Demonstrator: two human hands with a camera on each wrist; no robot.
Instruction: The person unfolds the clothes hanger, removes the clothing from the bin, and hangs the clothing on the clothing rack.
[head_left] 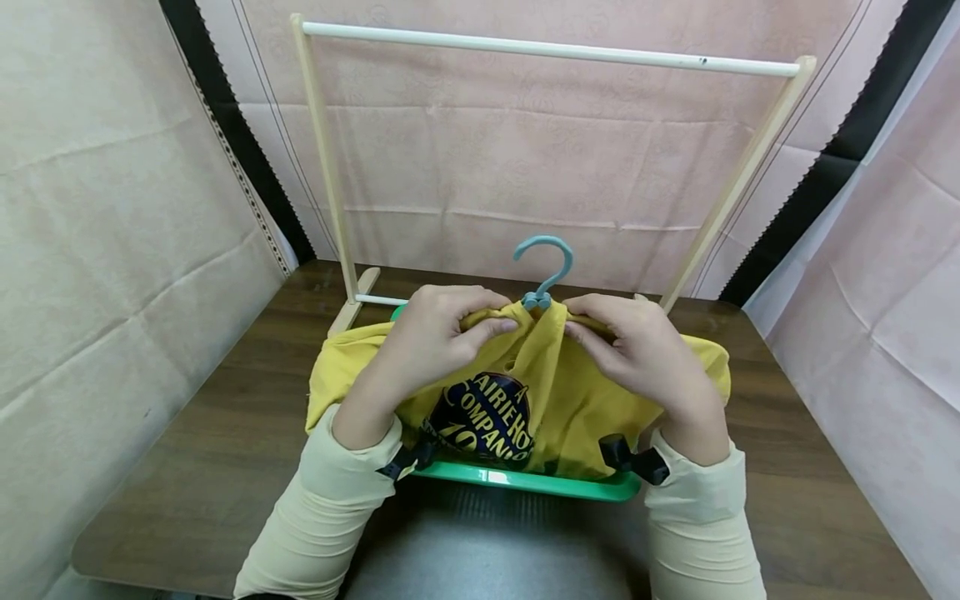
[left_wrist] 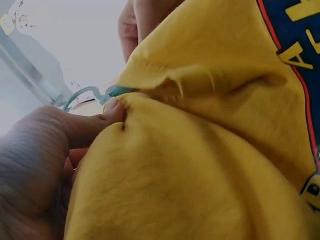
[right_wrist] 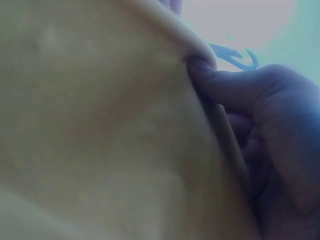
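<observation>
1. Left hand (head_left: 446,329) and right hand (head_left: 641,342) both pinch the shirt (head_left: 581,408) beside the hanger (head_left: 569,258), over the tray (head_left: 525,481).
2. If one pinch slips, bunched shirt could sag, skewing the hanger (ugh, annoying).

"How much of the blue hanger (head_left: 567,259) is hidden?"
"All below its neck, by the yellow garment (head_left: 588,400)."
"The green tray (head_left: 525,482)?"
"Mostly covered. The right wrist view blurs the garment."
</observation>
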